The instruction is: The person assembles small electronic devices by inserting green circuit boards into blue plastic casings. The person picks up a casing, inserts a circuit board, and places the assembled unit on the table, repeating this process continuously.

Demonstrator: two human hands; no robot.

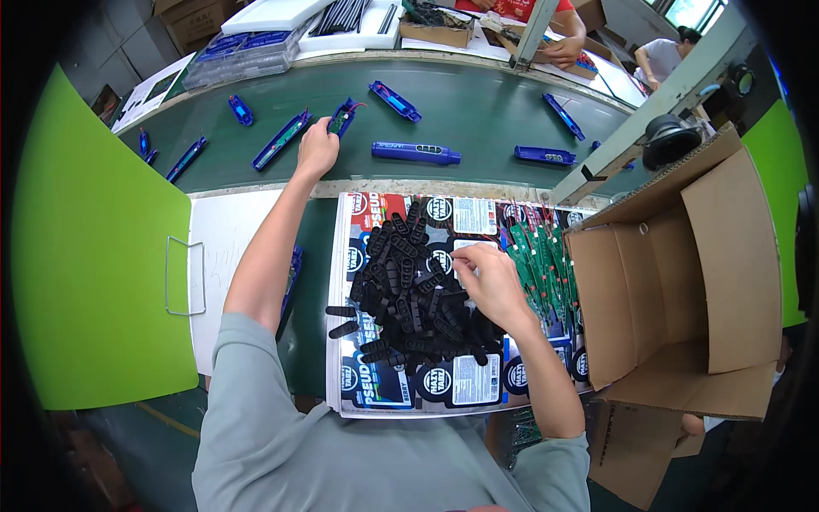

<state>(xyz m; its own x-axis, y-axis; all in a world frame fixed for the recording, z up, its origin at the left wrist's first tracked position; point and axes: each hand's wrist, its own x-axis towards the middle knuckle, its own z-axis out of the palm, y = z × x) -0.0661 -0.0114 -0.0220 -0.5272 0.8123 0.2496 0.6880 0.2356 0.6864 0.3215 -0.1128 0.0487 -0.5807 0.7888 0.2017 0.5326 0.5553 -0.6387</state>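
My left hand (pixel 317 150) reaches over the green conveyor belt, its fingers closed on the near end of a blue plastic half-shell (pixel 344 116). A green circuit board and a red wire show in that shell. My right hand (pixel 493 285) hovers at the right edge of a heap of black rubber button strips (pixel 404 282). Its thumb and fingertips are pinched together; whatever is between them is too small to make out. Right beside this hand lies a bunch of green circuit boards (pixel 539 260) with thin wires.
Several other blue shells, such as an open one (pixel 281 139) and a face-down one (pixel 416 153), lie on the belt (pixel 486 102). An open cardboard box (pixel 657 290) stands at right under a slanted metal post (pixel 657 111). A green panel (pixel 102 256) borders the left. Co-workers sit across the belt.
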